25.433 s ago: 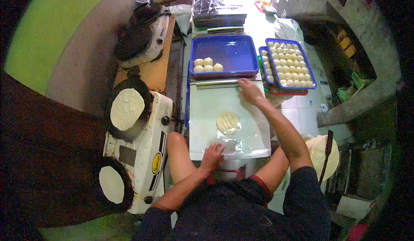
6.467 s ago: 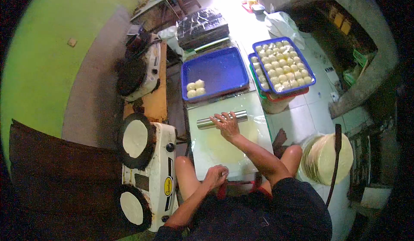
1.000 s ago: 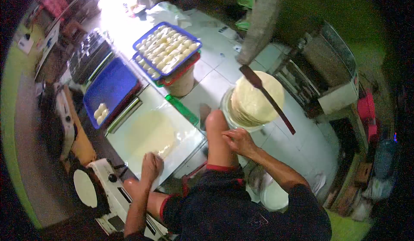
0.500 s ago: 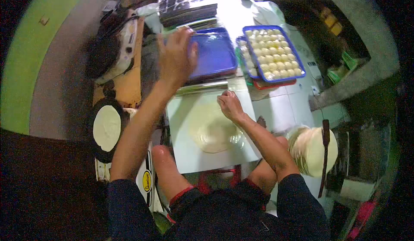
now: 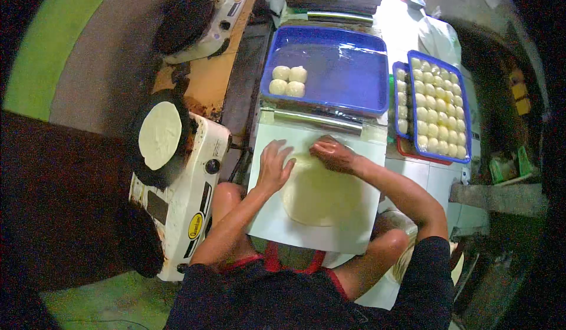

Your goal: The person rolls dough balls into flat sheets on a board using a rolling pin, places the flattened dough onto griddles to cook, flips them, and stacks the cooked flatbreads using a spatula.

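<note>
Dough sheet point(image 5: 324, 197), in the head view: thin, pale, round, flat on the white table point(image 5: 274, 230). Left hand point(image 5: 273, 169): fingers loosely spread, near the far-left edge. Right hand point(image 5: 335, 155): fingers curled at the far edge, grip impossible to tell. Beyond: shiny metal cylinder point(image 5: 318, 122).

The white worktop point(image 5: 306, 235) carries 1 flat dough round point(image 5: 323, 197) and 1 metal roller point(image 5: 318, 122).

A thin dough round point(image 5: 321, 197) lies on the worktop point(image 5: 271, 228). The right hand point(image 5: 333, 154), fingers curled, is at its far edge, grip unclear; the left hand point(image 5: 273, 168), fingers parted, is near its far-left edge. Beyond it: a metal roller point(image 5: 318, 122), then a blue tray point(image 5: 348, 73).
</note>
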The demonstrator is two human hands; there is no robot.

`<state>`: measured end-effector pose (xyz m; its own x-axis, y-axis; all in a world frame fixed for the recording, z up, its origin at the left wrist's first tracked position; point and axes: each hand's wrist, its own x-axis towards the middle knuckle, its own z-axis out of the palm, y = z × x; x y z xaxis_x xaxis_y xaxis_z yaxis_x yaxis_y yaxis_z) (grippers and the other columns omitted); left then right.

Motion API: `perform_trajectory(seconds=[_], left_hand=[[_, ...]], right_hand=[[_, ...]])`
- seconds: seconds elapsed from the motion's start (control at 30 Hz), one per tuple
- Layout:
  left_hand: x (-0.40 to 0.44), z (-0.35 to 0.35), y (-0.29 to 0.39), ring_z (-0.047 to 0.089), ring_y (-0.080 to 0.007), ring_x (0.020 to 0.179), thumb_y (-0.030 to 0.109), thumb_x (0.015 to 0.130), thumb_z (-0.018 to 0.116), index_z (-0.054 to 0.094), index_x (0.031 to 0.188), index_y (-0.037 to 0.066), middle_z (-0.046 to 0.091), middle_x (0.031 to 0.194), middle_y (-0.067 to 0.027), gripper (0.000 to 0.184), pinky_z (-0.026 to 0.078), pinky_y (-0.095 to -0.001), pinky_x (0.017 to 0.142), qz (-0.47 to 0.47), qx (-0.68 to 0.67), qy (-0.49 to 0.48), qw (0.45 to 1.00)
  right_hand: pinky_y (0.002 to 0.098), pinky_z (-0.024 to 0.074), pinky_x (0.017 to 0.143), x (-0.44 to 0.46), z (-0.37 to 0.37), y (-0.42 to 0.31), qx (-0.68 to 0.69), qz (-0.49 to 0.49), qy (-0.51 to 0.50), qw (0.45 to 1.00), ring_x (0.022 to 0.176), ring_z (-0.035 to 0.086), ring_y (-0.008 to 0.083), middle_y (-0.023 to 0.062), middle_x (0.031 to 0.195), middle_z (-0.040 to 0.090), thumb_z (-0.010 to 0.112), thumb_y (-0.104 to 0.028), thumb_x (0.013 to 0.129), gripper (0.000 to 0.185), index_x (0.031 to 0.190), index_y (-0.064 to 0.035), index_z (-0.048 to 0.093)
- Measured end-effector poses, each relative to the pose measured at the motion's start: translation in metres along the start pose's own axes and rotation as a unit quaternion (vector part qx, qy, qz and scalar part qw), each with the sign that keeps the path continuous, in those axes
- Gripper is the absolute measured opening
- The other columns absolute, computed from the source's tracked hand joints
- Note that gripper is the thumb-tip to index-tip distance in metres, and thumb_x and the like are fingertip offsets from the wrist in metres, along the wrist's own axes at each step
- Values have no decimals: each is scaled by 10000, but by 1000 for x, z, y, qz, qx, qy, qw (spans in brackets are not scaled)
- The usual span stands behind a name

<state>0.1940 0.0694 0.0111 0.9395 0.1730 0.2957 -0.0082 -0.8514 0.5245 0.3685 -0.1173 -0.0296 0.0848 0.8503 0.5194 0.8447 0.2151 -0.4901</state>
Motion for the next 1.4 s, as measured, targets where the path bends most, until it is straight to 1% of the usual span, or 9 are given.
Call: perform_trajectory(seconds=[0.13, 0.27, 0.33, 0.43, 0.63, 0.93, 1.17, 1.3, 1.4], left_hand=[[-8, 6, -3, 502, -413, 1256, 120, 849, 712, 681, 935, 78, 608, 1287, -144, 100, 362, -556, 1054, 41, -32, -16, 999], [-25, 15, 24, 618, -378, 1133, 171, 970, 611, 608, 1030, 49, 663, 1179, -207, 136, 448, -505, 955, -66, -149, -28, 986], [-29, 9, 50, 654, -368, 1047, 197, 1010, 560, 571, 1072, 36, 673, 1091, -230, 173, 481, -478, 883, -306, -251, -50, 917], [-46, 42, 21, 639, -325, 785, 284, 1060, 446, 496, 1139, 36, 618, 896, -224, 265, 490, -427, 642, -159, -111, 44, 980], [-60, 43, 15, 444, -100, 622, 293, 1035, 469, 518, 1054, 65, 552, 829, -33, 234, 327, -283, 489, -379, -411, -168, 812], [-135, -38, 9, 656, -247, 892, 276, 905, 642, 624, 1157, -7, 677, 1023, -133, 380, 527, -380, 771, -489, -632, -332, 502], [-290, -231, -117, 527, -246, 1224, 344, 968, 623, 618, 1237, 47, 571, 1333, -107, 400, 445, -410, 1022, -9, -221, -110, 969], [-308, -472, -69, 610, -142, 955, 278, 994, 616, 648, 1133, 79, 659, 1049, -43, 245, 522, -324, 851, -467, -416, 96, 774], [-342, -566, -74, 598, -92, 884, 309, 1002, 604, 622, 1197, 54, 668, 990, -3, 322, 511, -281, 767, -450, -207, 192, 847]], right_hand=[[490, 513, 805, 25, -65, -14, 46, 276, -296, 913, 856, 629, 374, 181, 946, 634, 711, -292, 874, 333, 1024, -15, 603], [415, 521, 853, 33, -83, 19, 108, 180, -542, 813, 938, 657, 279, 136, 969, 692, 730, -407, 866, 411, 902, -1, 676], [375, 462, 968, 2, -80, 24, 447, 316, -390, 740, 1120, 571, 216, 109, 1268, 625, 730, -437, 874, 589, 1265, -21, 582], [383, 384, 1049, -18, -77, -3, 517, 419, -243, 706, 1253, 457, 224, 167, 1458, 441, 738, -421, 876, 919, 1546, -32, 245], [376, 354, 1111, -20, -83, -74, 508, 407, -312, 692, 1342, 430, 240, 153, 1571, 339, 658, -121, 922, 779, 1581, -133, 241], [345, 355, 1089, 117, -82, -187, 425, 396, -429, 691, 1234, 487, 212, 91, 1452, 491, 692, -52, 866, 793, 1561, -176, 330], [352, 327, 1136, 324, 38, -290, 427, 198, -528, 706, 1326, 462, 213, 97, 1445, 503, 709, -36, 848, 809, 1552, -99, 315], [314, 445, 1022, 460, 102, -370, 365, 45, -507, 780, 1168, 563, 219, 98, 1419, 547, 705, -41, 836, 757, 1518, -114, 383], [283, 510, 923, 521, 155, -405, 421, -1, -432, 798, 1067, 628, 186, 141, 1275, 639, 664, -35, 884, 706, 1516, -24, 350]])
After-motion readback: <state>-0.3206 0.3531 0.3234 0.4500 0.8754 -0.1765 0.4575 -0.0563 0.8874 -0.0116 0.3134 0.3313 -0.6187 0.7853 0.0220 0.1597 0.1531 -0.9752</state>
